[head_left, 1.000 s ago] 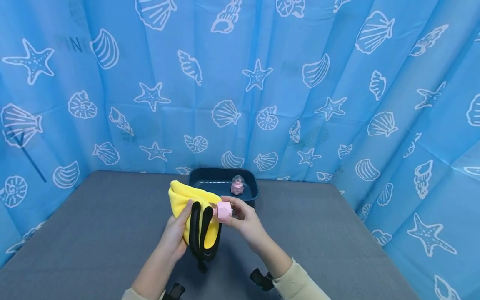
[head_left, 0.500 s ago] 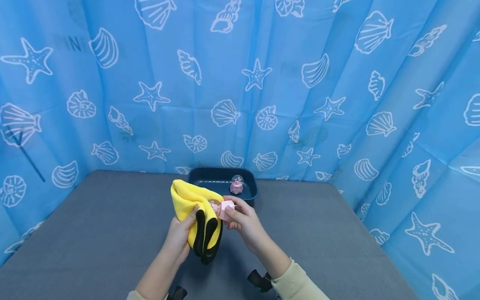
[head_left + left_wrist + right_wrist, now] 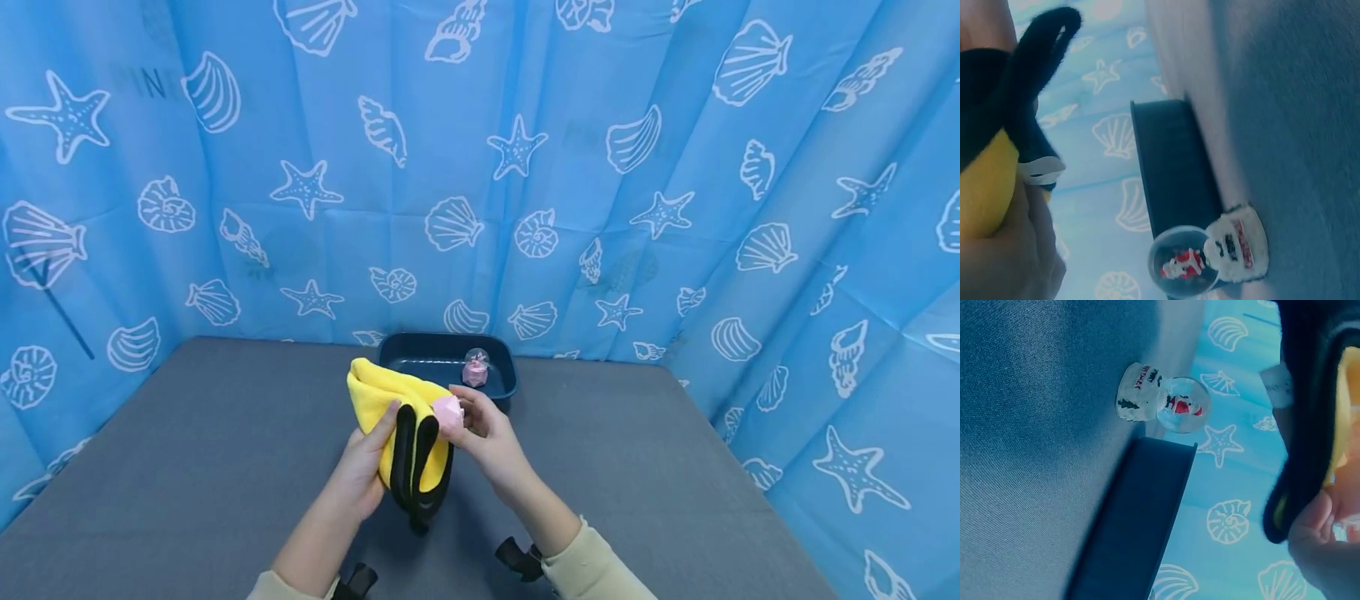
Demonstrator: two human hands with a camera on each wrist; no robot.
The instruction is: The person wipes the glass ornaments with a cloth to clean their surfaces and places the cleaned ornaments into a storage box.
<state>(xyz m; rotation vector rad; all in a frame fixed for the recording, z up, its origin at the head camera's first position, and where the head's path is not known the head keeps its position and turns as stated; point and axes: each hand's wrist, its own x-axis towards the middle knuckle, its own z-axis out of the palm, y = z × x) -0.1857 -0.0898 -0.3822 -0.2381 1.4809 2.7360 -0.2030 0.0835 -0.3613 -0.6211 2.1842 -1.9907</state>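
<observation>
A folded yellow cloth (image 3: 386, 400) with black edging is gripped in my left hand (image 3: 358, 471), thumb on its front. From the right side, my right hand (image 3: 491, 437) pinches a small pink snow globe (image 3: 448, 414) by its faceted base. Its dome end is turned into the cloth and hidden in the head view. A white label (image 3: 1042, 169) sticks out from the black edging in the left wrist view. Both hands are above the table, in front of a dark blue tray (image 3: 401, 340).
Another pink snow globe (image 3: 476, 368) stands in the tray's right part. A snow globe with a Santa figure and a white lettered base (image 3: 1240, 247) stands on the grey table (image 3: 637, 467) near the tray, hidden from the head view. A blue shell-patterned curtain (image 3: 480, 167) closes the back.
The cloth and left hand have shifted slightly right. The pink globe's base has turned in my right fingers, and its clear dome, visible half a second ago, is now covered by the cloth.
</observation>
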